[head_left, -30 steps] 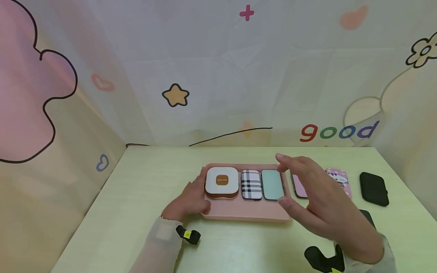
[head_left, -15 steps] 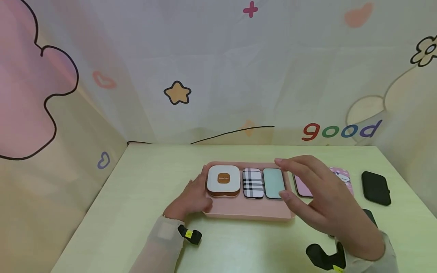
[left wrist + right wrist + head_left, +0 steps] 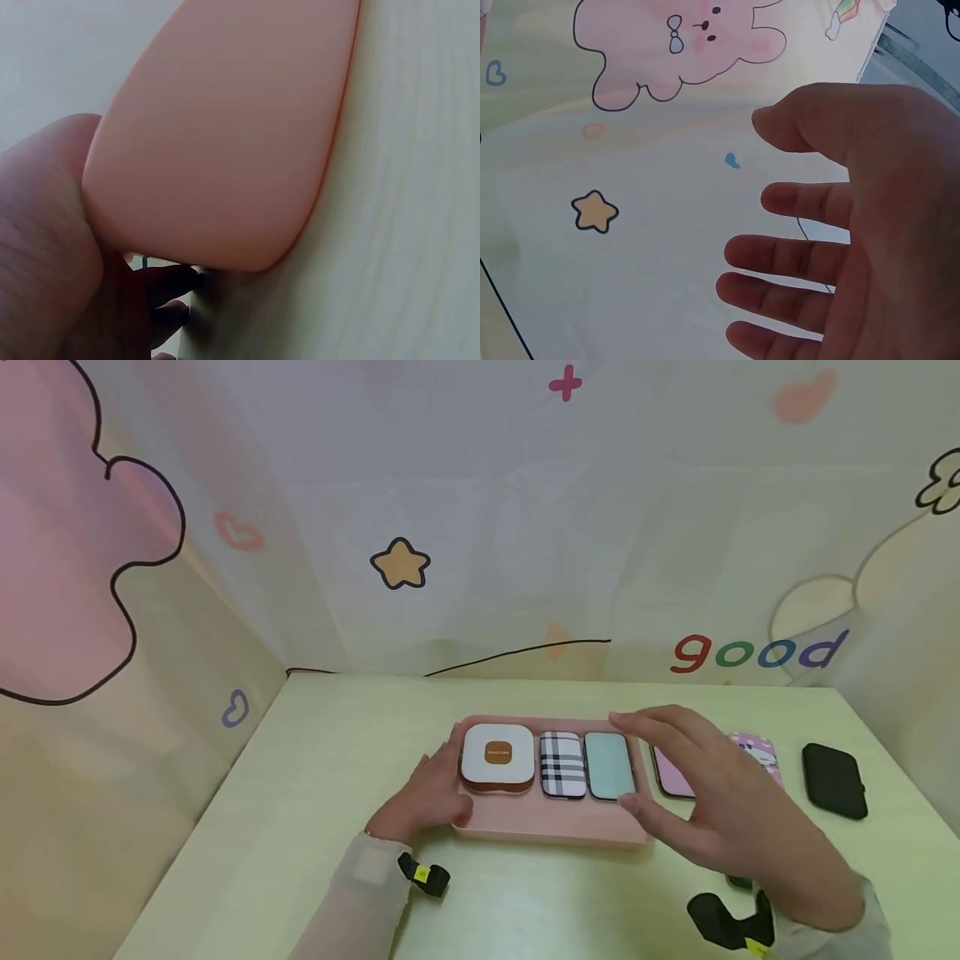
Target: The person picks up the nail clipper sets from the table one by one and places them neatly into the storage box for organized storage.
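A shallow pink tray (image 3: 540, 821) lies on the table in the head view. It holds a white-topped box (image 3: 498, 754) with a brown label, a plaid rounded flat case (image 3: 562, 765) and a mint-green flat case (image 3: 610, 766), side by side. My left hand (image 3: 420, 797) grips the tray's left end, thumb at the front corner and fingers along the outer side; the left wrist view shows the thumb against the pink wall (image 3: 217, 142). Over the tray's right end, my right hand (image 3: 720, 785) spreads its thumb and straight fingers (image 3: 787, 251), with nothing between them.
Right of the tray lie a lilac flat case (image 3: 672, 774) and a pink cartoon-patterned one (image 3: 757, 750), both partly behind my right hand. A black case (image 3: 835, 781) lies farther right; another dark thing (image 3: 738, 882) shows under the right wrist. A printed cloth (image 3: 480, 527) hangs behind.
My right thumb and fingers have come slightly closer together over the tray's right end. My left hand and the tray keep their places; the whole head view has shifted a little.
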`<state>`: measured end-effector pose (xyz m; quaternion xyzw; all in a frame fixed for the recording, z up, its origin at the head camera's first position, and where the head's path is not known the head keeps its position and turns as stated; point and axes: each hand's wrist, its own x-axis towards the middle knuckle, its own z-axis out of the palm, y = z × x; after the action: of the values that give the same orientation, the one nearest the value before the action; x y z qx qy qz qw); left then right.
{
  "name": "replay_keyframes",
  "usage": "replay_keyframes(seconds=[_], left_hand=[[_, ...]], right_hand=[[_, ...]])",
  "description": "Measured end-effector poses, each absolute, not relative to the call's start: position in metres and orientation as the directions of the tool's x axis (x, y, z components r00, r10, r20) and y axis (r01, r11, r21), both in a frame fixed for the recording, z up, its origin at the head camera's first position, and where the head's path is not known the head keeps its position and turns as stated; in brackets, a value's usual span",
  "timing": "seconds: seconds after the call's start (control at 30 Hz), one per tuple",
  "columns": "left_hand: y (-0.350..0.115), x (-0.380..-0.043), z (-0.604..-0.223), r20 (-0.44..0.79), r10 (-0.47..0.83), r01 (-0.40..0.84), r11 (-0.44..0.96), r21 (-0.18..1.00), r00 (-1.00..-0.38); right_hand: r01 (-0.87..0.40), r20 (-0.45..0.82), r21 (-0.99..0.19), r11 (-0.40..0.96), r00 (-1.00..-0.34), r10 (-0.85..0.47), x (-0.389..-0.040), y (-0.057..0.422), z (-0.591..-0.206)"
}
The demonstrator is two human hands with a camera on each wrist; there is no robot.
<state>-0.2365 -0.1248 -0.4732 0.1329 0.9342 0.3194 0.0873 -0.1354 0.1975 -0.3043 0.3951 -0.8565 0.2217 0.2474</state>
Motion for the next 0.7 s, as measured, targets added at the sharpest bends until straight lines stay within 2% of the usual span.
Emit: replay_keyframes(seconds=[0.1,0.27,0.4,0.7], left_hand=[[-0.123,-0.237,-0.474,-0.079,0.313,0.198,0.757,0.623,-0.947],[-0.122,-0.237,-0.472,-0.080,0.317,0.204,0.762,0.614,-0.945],[-0.123,-0.237,-0.472,-0.092,0.305,0.189,0.770,0.610,-0.948],[-0.126,-0.238,-0.474,-0.051,0.328,0.229,0.756,0.614,-0.943]], right_hand=[[-0.749,0.576,-0.199,0.632,-0.611,-0.543,-0.136,0.208,-0.305],[-0.722,0.560,-0.197,0.663,-0.638,-0.529,-0.140,0.219,-0.309],[-0.696,0.500,-0.195,0.691,-0.677,-0.540,-0.144,0.220,-0.318],[-0.631,0.394,-0.116,0.767,-0.738,-0.547,-0.153,0.244,-0.341]])
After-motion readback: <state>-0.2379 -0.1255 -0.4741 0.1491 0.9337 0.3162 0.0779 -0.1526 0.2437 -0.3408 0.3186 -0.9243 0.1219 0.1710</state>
